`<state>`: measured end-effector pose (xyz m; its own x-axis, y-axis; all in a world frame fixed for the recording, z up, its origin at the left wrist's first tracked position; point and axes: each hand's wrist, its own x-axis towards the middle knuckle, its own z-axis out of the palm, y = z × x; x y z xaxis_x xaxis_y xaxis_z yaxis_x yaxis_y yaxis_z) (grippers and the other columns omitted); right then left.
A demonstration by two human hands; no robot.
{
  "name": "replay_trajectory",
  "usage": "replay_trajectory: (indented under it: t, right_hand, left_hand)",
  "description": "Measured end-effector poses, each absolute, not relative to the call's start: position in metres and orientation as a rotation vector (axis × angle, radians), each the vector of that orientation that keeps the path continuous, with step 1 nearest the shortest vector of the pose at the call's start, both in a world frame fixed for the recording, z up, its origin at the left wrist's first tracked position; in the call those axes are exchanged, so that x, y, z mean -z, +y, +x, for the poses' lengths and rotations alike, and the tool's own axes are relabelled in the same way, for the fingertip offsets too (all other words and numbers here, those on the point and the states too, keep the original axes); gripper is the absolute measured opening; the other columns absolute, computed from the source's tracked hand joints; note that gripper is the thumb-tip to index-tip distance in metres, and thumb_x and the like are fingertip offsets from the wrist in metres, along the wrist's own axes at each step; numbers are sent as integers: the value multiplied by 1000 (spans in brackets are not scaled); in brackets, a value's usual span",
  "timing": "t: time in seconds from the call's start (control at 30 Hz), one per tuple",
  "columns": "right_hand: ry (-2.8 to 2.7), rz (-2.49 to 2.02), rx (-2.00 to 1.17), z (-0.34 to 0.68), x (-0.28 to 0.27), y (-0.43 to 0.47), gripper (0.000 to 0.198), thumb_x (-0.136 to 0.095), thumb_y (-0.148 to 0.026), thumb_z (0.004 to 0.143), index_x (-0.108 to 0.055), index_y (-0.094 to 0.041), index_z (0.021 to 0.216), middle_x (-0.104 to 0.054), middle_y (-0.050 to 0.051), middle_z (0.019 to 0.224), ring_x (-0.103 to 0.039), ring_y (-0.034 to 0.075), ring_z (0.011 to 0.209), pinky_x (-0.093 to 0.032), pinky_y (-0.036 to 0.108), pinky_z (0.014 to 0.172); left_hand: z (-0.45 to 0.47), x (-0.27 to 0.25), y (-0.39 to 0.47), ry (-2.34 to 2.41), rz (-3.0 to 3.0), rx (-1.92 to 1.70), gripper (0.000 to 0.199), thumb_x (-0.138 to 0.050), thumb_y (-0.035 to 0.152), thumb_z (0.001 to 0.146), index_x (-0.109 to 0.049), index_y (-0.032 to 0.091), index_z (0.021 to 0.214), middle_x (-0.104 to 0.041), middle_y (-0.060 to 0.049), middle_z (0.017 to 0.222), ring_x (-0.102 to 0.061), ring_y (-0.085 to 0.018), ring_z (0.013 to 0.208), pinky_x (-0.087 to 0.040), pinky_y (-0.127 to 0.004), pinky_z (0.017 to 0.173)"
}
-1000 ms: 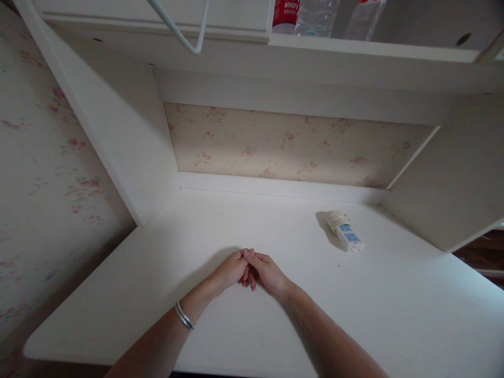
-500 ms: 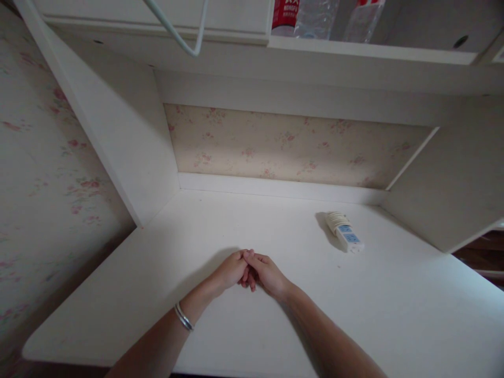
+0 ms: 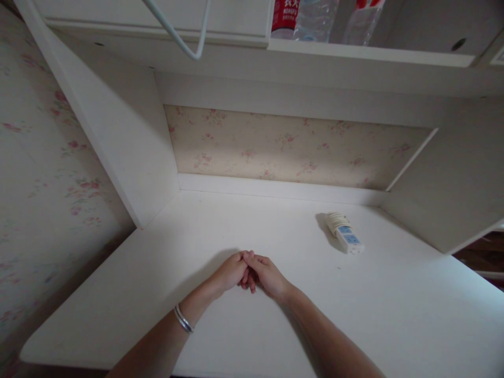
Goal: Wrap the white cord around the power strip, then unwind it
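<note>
My left hand (image 3: 233, 272) and my right hand (image 3: 271, 275) are clasped together, resting on the white desk (image 3: 252, 331). Their fingers are closed and folded into one another, with the thumbs meeting on top. No object shows in either hand, though the palms are hidden. Two silver bangles (image 3: 183, 318) circle my left wrist. Beyond my right hand, to the right, a white power strip (image 3: 349, 239) with blue socket faces lies on the desk, its pale cord (image 3: 335, 221) wound around the far end.
Above the desk runs a shelf (image 3: 370, 55) holding a red-labelled bottle (image 3: 284, 18) and clear plastic bottles (image 3: 315, 21). A pale bent rod (image 3: 185, 47) hangs before the cabinet front. Upright panels (image 3: 114, 131) flank the desk, and floral wallpaper (image 3: 275, 147) lines the back.
The hands stay clasped in the same place. Only the view has tilted very slightly, leaving everything a few pixels lower.
</note>
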<state>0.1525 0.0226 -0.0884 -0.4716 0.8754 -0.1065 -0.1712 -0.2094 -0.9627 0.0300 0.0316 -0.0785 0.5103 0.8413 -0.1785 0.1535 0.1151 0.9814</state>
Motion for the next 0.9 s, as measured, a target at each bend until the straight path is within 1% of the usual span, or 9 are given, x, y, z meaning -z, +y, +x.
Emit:
replay_trajectory:
  t: [0.17,0.53,0.9]
  right_hand:
    - [-1285,-878,-1777,152,92,23,60,-45,-61,85,-59,-11,54,-59,5,49,-49,9,36,-35,20,36]
    - [-1306,-897,-1775,153,89,23,61,-45,-65,83,-58,-12,55,-57,3,46,-49,9,38,-36,21,39]
    - [-1309,-910,-1765,153,90,23,62,-44,-64,83,-59,-11,55,-60,5,49,-48,8,37,-35,20,37]
  left_hand:
    - [31,79,32,951,1405,-636,64,-29,68,83,-47,17,49,-53,-4,40,-48,-13,38,-33,-25,41]
    - [30,84,33,940,1388,-648,65,-28,68,83,-46,17,48,-53,-4,39,-47,-12,37,-33,-24,41]
    - [30,82,32,948,1402,-639,63,-30,66,84,-49,16,51,-54,-4,41,-49,-13,39,-35,-25,43]
